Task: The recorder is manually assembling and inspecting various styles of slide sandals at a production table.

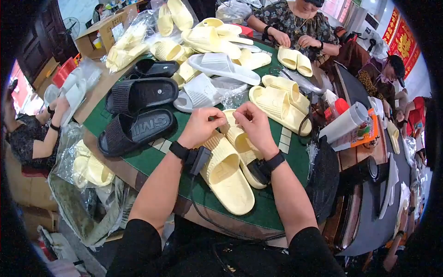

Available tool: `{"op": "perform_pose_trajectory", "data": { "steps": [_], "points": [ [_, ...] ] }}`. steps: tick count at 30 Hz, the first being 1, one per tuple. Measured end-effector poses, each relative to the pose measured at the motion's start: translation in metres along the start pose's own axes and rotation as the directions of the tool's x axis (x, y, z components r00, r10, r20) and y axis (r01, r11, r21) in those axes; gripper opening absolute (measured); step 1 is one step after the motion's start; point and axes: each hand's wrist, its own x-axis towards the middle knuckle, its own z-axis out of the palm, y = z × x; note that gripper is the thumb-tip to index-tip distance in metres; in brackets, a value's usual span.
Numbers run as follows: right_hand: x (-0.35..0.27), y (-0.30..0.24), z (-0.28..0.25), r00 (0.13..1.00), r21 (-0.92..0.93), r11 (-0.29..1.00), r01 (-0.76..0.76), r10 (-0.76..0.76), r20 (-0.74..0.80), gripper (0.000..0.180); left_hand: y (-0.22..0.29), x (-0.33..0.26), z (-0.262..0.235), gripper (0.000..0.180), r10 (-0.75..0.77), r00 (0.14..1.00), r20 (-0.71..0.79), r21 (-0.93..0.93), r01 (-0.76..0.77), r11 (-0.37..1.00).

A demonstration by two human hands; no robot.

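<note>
A pair of pale yellow ribbed slide sandals (pixel 226 175) lies on the green table (pixel 152 159) in front of me. My left hand (pixel 200 125) and my right hand (pixel 254 124) meet just above the heel end of the pair, fingers pinched together on something small that I cannot make out. Both wrists wear black bands, and a cable runs down from the left one.
Two black slides (pixel 138 131) lie left of my hands, white slides (pixel 217 64) and more yellow ones (pixel 279 104) behind. A person across the table handles a yellow pair (pixel 295 60). A person at left holds bagged white slides (pixel 74 94). White rolls (pixel 344 122) stand right.
</note>
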Motion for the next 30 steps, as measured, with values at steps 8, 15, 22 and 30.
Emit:
{"op": "perform_pose_trajectory", "data": {
  "steps": [8, 15, 22, 30],
  "points": [
    [-0.0018, -0.0028, -0.0024, 1.0, 0.053, 0.998, -0.025, 0.024, 0.016, 0.008, 0.0026, -0.0003, 0.0016, 0.011, 0.007, 1.0, 0.007, -0.001, -0.007, 1.0],
    [-0.0016, -0.0024, -0.0018, 1.0, -0.008, 1.0, 0.017, -0.016, 0.017, 0.01, 0.0045, -0.0012, 0.002, 0.011, 0.022, 1.0, 0.0, -0.024, -0.022, 0.999],
    [-0.002, -0.0052, -0.0014, 0.999, -0.029, 1.0, 0.006, -0.005, 0.036, 0.009, 0.0002, -0.0005, 0.0012, 0.011, 0.038, 0.999, 0.009, 0.007, -0.038, 0.999],
    [-0.0033, -0.0091, -0.0025, 1.0, -0.001, 1.0, -0.023, 0.023, 0.019, 0.009, 0.0044, -0.001, 0.0015, 0.011, 0.015, 1.0, 0.002, -0.02, -0.015, 1.0]
  ]
}}
